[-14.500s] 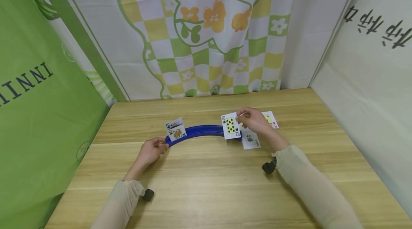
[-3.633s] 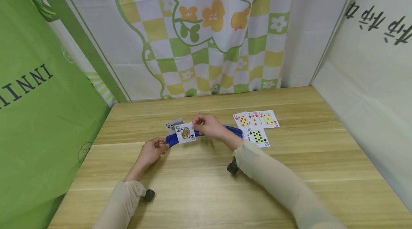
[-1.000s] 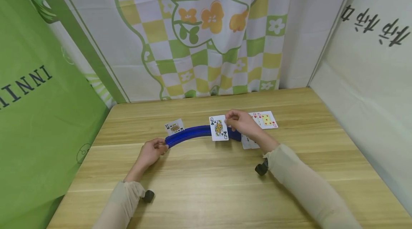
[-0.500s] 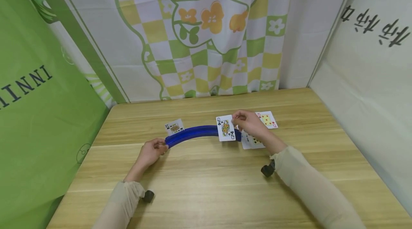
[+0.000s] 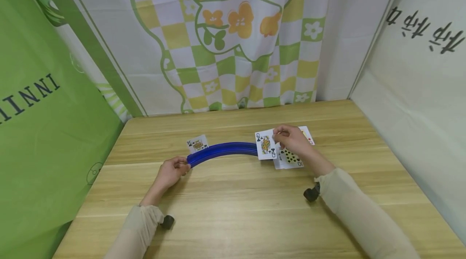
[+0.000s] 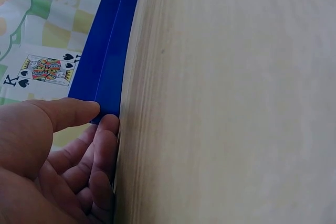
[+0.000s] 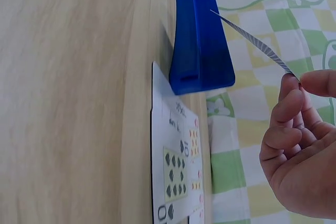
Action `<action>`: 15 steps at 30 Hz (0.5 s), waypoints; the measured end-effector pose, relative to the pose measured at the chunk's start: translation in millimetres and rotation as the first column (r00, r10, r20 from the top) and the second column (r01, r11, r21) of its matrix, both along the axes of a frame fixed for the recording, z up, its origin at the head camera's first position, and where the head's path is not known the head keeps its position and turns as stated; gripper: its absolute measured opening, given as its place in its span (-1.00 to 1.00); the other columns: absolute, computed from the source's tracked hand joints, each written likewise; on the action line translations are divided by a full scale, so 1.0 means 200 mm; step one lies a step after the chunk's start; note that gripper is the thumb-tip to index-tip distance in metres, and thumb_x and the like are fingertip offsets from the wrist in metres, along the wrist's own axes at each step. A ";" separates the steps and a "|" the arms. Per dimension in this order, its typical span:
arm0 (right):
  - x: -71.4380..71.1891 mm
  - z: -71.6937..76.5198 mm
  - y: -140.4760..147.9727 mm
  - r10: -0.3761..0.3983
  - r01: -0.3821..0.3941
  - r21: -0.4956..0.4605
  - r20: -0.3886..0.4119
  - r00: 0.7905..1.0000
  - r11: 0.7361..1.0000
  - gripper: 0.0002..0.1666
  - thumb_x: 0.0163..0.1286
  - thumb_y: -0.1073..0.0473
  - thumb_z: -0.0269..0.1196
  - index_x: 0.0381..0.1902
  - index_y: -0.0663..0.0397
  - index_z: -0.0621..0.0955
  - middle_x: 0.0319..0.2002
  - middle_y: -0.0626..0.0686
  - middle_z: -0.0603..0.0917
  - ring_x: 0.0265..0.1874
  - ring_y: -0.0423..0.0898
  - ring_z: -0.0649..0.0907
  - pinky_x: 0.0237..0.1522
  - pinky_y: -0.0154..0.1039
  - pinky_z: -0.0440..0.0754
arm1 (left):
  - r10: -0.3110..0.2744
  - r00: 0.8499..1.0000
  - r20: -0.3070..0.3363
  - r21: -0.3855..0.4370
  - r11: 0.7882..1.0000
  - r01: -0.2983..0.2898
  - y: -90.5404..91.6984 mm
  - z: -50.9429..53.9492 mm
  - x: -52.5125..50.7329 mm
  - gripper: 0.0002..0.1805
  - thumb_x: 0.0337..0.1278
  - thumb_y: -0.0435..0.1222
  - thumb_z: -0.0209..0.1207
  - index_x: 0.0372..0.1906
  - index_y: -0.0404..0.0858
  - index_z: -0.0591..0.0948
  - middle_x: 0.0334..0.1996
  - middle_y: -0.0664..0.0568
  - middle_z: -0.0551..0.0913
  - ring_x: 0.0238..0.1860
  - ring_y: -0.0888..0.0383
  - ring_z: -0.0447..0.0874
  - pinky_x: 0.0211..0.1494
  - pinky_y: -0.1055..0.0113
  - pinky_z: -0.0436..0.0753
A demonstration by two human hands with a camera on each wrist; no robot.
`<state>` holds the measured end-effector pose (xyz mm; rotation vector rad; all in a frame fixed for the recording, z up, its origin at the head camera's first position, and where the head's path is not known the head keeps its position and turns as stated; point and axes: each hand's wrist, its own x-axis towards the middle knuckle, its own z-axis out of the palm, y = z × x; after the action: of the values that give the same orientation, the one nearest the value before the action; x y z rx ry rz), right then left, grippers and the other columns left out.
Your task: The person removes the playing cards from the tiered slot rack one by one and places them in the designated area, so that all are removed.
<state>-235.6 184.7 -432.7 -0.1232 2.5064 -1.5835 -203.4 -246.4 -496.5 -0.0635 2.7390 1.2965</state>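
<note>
My right hand [image 5: 291, 137] pinches the queen of clubs [image 5: 266, 145] by its right edge, face toward the head camera. The card hangs before the right end of the curved blue card holder [image 5: 225, 149]; in the right wrist view it appears nearly edge-on, apart from the holder. At the holder's left end my left hand [image 5: 170, 173] grips its tip between thumb and fingers. A king of spades [image 5: 197, 144] stands upright in the holder near that end. Right of the holder, a ten of spades [image 7: 176, 174] lies over another card, partly behind my right hand.
Red-suited cards lie behind my right hand, among them a five of diamonds [image 5: 307, 133]. The wooden table [image 5: 233, 210] ends at a patterned curtain [image 5: 240, 68] at the back, with a green cloth [image 5: 54, 129] to the left and a white one [image 5: 407, 89] to the right.
The queen of clubs, lifted from beside the king seconds ago, has moved right in my right hand toward the holder's right end. The ten was laid down earlier. My left hand stays put.
</note>
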 end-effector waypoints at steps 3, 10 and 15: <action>0.00 -0.01 0.03 0.002 -0.002 -0.009 -0.001 1.000 1.000 -0.67 0.49 0.16 0.13 0.07 0.29 0.53 -0.29 0.09 0.68 -0.41 -0.07 0.56 -0.35 -0.27 0.55 | -0.005 1.000 0.008 -0.003 1.000 0.005 0.00 0.00 0.00 -0.64 0.26 -0.24 0.26 0.07 -0.36 0.62 -0.36 -0.07 0.76 -0.44 0.23 0.62 -0.40 0.39 0.52; 0.01 -0.01 0.09 0.014 -0.015 -0.024 -0.033 0.999 1.000 -0.71 0.49 0.18 0.14 0.02 0.28 0.55 -0.28 0.11 0.68 -0.45 -0.12 0.53 -0.41 -0.30 0.51 | -0.004 1.000 0.012 0.001 1.000 0.004 0.00 0.01 0.01 -0.64 0.27 -0.25 0.25 0.08 -0.37 0.62 -0.34 -0.09 0.77 -0.42 0.20 0.65 -0.39 0.39 0.53; 0.00 -0.02 0.13 0.002 -0.002 0.000 -0.042 0.999 1.000 -0.73 0.48 0.19 0.13 0.01 0.28 0.54 -0.33 0.08 0.67 -0.47 -0.13 0.52 -0.43 -0.34 0.48 | -0.002 1.000 0.004 0.003 1.000 0.002 0.00 0.01 0.00 -0.65 0.27 -0.26 0.25 0.07 -0.38 0.62 -0.35 -0.08 0.77 -0.42 0.20 0.64 -0.40 0.38 0.53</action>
<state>-235.4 210.0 -437.5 -0.1602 2.5369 -1.5960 -202.5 -245.5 -494.8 -0.0630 2.7327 1.2990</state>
